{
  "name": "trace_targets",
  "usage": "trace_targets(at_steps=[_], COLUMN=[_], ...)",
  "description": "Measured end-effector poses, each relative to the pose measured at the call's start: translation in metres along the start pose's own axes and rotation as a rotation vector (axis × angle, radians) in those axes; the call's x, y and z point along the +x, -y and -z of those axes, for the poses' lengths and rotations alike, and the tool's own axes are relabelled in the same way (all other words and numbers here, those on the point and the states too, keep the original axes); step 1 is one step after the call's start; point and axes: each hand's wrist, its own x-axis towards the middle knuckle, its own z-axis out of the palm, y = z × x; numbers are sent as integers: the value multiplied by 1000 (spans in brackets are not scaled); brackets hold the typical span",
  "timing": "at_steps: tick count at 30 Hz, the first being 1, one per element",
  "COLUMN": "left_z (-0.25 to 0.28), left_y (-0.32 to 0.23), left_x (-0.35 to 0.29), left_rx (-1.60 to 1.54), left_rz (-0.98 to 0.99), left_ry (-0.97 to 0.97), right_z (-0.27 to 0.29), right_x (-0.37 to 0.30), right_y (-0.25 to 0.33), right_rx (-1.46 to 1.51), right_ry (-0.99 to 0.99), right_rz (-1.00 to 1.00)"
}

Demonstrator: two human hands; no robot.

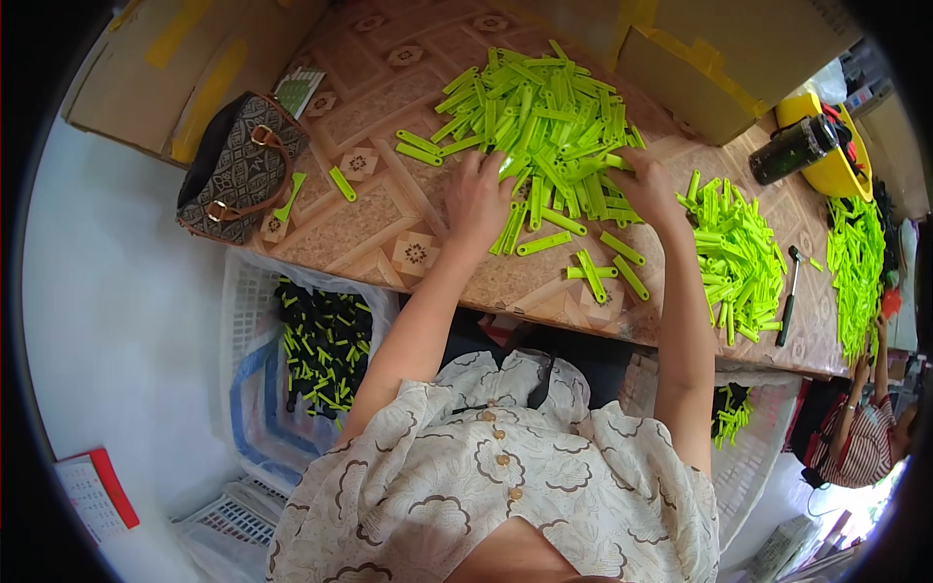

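A large pile of flat, lime-green plastic strips with a hole at the end (544,112) lies on the table in front of me. At its left near side is my left hand (476,199), fingers bent and closed on a green plastic strip at the pile's edge. On the opposite side my right hand (649,189) pinches the end of another green plastic strip (614,161). Several loose strips (544,243) lie between my forearms, close to the table's front edge. The fingertips of both hands are partly hidden among the strips.
A patterned handbag (238,170) and cardboard boxes (680,83) stand on the table. Rightward are a second strip pile (734,253), a black-handled tool (789,296), a dark bottle (792,151) and a yellow container (855,175). A lined crate (258,321) holds black-and-green pieces. Another person (860,437) works far right.
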Motion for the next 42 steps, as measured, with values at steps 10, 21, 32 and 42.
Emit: trace_targets(at_steps=[10,21,32,42], left_z=[-15,-16,-4,20], left_y=[-1,5,-36,-66], left_x=[-1,-3,10,-8], left_rx=[147,-90,-339,-948], left_rz=[-117,-197,-251,231], left_ry=[-144,-194,9,348], right_z=[3,-4,1,-21], right_x=[-45,-71,-113,-81], right_y=[-11,17,62,87], right_rx=[430,240,1158,458], right_ry=[-425,-579,-437,-489], right_rz=[-250,-248,-457,-57])
